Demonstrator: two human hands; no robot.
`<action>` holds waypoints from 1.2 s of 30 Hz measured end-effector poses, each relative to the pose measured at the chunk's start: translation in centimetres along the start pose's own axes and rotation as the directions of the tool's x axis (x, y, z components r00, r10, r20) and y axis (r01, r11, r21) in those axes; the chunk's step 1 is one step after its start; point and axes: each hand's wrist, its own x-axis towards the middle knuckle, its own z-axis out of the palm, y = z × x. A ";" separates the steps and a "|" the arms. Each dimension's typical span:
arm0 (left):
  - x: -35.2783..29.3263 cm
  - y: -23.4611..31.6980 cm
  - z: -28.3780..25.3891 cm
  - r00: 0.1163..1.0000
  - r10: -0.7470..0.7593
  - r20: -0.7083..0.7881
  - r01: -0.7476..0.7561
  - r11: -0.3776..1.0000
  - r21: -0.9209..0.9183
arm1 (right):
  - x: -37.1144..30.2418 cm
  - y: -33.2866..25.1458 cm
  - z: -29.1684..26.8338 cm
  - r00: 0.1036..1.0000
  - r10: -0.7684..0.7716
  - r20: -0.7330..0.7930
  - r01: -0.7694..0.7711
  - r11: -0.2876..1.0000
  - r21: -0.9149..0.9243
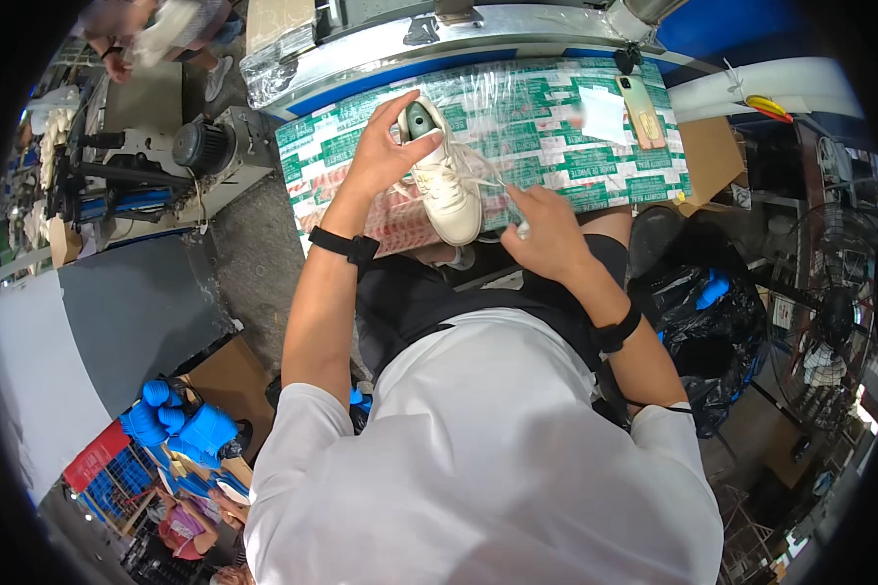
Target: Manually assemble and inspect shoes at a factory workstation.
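Observation:
A cream lace-up sneaker [454,202] is held at the table's near edge, its toe toward me. A dark green shoe last [420,120] with a round hole shows in its opening. My left hand [388,146] is closed around the heel end, thumb on one side and fingers on the other. Off the sneaker's right side, my right hand [548,232] is closed, with a small pale thing partly showing between its fingers. A loose shoelace [480,175] runs from the sneaker toward that hand. Whether the fingers pinch the lace or a small tool is unclear.
The table [546,107] is covered with green-and-white printed tape. A phone [641,112] and a white paper [603,115] lie at its right. A metal machine edge [380,54] bounds the back. Right stands a black bag [698,341]; left, a motor [203,146]. Other people are at the far left.

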 end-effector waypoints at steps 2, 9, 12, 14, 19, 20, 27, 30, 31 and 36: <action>0.2 -0.1 0.4 1.000 0.000 -0.001 0.000 1.000 0.012 | 1.0 -1.4 0.6 0.996 -0.021 -0.083 0.033 0.988 0.149; 0.2 -0.2 0.3 0.997 -0.076 0.028 0.077 0.996 -0.038 | 3.6 -2.5 1.9 0.986 -0.079 -0.148 0.118 0.954 0.275; 0.0 -0.4 0.0 0.997 -0.072 0.020 0.073 0.996 -0.045 | 1.0 -2.2 1.6 0.997 -0.066 -0.045 0.074 0.973 0.219; -0.1 -0.7 0.2 0.999 -0.051 -0.004 0.051 0.998 -0.037 | 0.4 -2.0 1.5 0.999 -0.038 0.024 0.032 0.976 0.215; 0.3 -0.5 0.5 0.999 -0.032 0.001 0.032 0.999 0.005 | 2.6 -2.9 2.5 0.985 -0.039 -0.169 0.099 0.925 0.366; 0.3 -0.6 0.7 0.999 -0.032 0.003 0.032 0.999 -0.007 | 2.9 -2.9 2.8 0.984 -0.035 -0.175 0.099 0.924 0.369; 0.1 -0.9 0.7 0.999 -0.025 -0.027 0.025 1.000 -0.004 | 3.5 -3.3 3.6 0.969 -0.090 -0.231 0.154 0.950 0.273; 0.0 -0.9 0.6 0.999 -0.038 -0.021 0.038 0.999 -0.016 | 3.0 -3.7 2.7 0.948 -0.231 -0.217 0.230 0.973 -0.031; 0.0 -0.9 0.4 0.998 -0.057 -0.011 0.057 0.998 -0.019 | 2.6 -4.2 2.1 0.948 -0.277 -0.160 0.248 0.953 -0.175; -0.1 -0.4 0.4 0.999 -0.048 -0.026 0.047 0.998 -0.037 | 1.5 -5.8 1.1 0.966 -0.236 -0.106 0.224 0.968 -0.115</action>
